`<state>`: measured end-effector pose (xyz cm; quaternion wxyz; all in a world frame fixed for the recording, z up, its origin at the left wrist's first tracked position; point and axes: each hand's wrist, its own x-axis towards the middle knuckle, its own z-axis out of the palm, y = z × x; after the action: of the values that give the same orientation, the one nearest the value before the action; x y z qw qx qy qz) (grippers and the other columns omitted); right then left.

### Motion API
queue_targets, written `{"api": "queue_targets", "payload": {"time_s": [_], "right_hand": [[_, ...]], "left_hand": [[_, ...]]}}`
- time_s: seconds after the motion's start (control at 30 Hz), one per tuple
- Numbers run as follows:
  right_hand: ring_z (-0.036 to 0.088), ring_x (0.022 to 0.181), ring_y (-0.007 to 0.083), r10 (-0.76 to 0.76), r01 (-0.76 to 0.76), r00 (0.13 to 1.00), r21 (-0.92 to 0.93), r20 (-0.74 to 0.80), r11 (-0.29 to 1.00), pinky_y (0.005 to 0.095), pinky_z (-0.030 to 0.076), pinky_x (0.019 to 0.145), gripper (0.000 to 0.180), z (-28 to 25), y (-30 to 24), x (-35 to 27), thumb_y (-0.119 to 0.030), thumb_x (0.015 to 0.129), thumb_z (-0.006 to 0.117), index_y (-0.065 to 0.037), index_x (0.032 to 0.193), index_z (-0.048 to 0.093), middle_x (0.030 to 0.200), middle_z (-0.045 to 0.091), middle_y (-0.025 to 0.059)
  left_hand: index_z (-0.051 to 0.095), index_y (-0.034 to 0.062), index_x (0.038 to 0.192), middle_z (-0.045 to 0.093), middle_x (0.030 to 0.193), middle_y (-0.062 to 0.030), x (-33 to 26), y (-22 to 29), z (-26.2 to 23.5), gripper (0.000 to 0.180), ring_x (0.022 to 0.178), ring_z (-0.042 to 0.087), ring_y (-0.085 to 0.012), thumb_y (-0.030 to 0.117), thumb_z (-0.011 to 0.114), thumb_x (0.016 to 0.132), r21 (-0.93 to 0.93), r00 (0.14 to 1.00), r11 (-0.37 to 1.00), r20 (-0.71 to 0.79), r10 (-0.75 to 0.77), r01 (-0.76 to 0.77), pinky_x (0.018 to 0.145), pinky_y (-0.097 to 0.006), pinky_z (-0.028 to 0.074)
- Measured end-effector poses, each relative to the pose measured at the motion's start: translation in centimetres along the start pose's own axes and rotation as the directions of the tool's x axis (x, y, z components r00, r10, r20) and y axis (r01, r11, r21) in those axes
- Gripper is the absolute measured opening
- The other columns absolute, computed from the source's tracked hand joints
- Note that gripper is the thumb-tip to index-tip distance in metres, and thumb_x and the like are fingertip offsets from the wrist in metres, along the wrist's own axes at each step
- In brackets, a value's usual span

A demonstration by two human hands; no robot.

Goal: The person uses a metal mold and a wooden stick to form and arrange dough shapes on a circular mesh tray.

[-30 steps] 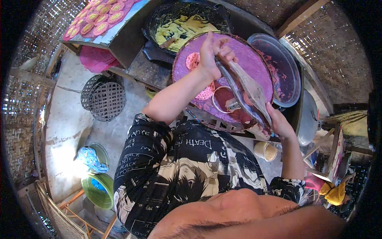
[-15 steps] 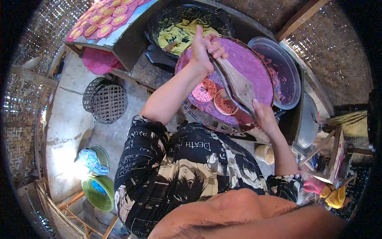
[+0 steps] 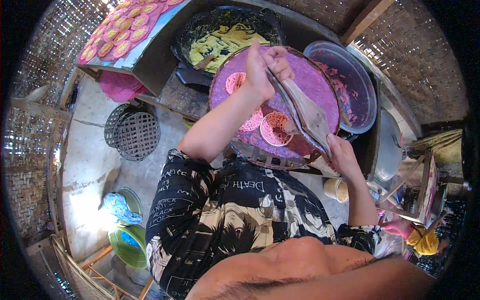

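Both my hands squeeze the ends of a long wooden dough press (image 3: 306, 107), made of two boards laid together and wide in the middle. Fingers of my left hand (image 3: 266, 72) wrap round its far end, thumb pointing up. At the near right end my right hand (image 3: 344, 156) is closed round the boards. Below the press, a pale ring mould (image 3: 262, 131) holds tangled pink dough strands (image 3: 275, 131). It rests on a round tray with a purple surface (image 3: 320, 82). Lacy pink dough rounds (image 3: 235, 81) lie left of the mould, partly hidden by my left forearm.
A black pan (image 3: 182, 47) of yellow dough stands behind the tray. To the right is a large grey tub (image 3: 367, 100) with pink dough. Pink-and-yellow rounds (image 3: 120, 36) cover a surface at far left. Dark woven baskets (image 3: 137, 132) and a green basin (image 3: 125, 252) sit on the floor.
My view has shifted slightly, and the press sits a little further right over the tray. More of the pink rounds shows beside my left forearm. Both hands keep their hold.
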<state>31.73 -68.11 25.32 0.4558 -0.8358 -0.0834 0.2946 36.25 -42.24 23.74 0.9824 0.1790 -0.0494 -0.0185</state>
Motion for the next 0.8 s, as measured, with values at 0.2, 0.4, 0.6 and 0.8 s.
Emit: {"api": "queue_targets", "payload": {"time_s": [0.2,0.4,0.6,0.8], "right_hand": [[0.038,0.044,0.006,-0.131,0.114,0.99,0.232,0.057,0.966,0.0213,0.028,0.04,0.036,-0.8,0.3,0.0,-0.036,0.088,0.041,-0.004,0.074,0.053,0.054,0.045,-0.0014],[0.04,0.048,0.0062,-0.202,0.165,0.966,0.221,0.159,0.961,0.0213,0.03,0.043,0.034,-1.7,0.7,1.5,-0.032,0.089,0.041,-0.004,0.073,0.052,0.056,0.046,-0.0012],[0.041,0.053,0.0064,-0.317,0.274,0.933,0.235,0.17,0.933,0.0222,0.033,0.047,0.034,-2.3,1.4,3.4,-0.031,0.089,0.04,-0.003,0.073,0.052,0.058,0.047,-0.001],[0.041,0.059,0.0071,-0.428,0.398,0.891,0.194,0.153,0.897,0.0244,0.035,0.053,0.034,-4.2,2.6,5.8,-0.03,0.089,0.041,-0.001,0.076,0.052,0.06,0.047,-0.0014]], "left_hand": [[0.049,0.0013,0.11,0.052,0.111,-0.0146,-2.1,-1.8,-1.1,0.046,0.104,0.049,-0.0238,0.037,0.027,0.09,0.608,0.912,0.701,-0.379,-0.156,0.373,0.088,-0.037,0.037],[0.052,0.0025,0.107,0.058,0.096,-0.0161,-4.6,-5.4,-3.7,0.039,0.092,0.054,-0.0259,0.024,0.026,0.087,0.953,0.965,0.154,-0.263,0.001,0.259,0.088,-0.035,0.037],[0.049,-0.0003,0.107,0.056,0.096,-0.0217,-7.2,-5.5,-2.3,0.048,0.088,0.053,-0.0254,0.036,0.021,0.091,0.789,0.91,0.518,-0.411,0.049,0.329,0.083,-0.034,0.037],[0.054,0.0087,0.104,0.046,0.11,-0.0146,-10.2,-7.2,1.0,0.034,0.099,0.043,-0.0324,0.031,0.047,0.079,0.837,0.947,-0.461,-0.188,0.261,0.294,0.086,-0.043,0.031]]}}
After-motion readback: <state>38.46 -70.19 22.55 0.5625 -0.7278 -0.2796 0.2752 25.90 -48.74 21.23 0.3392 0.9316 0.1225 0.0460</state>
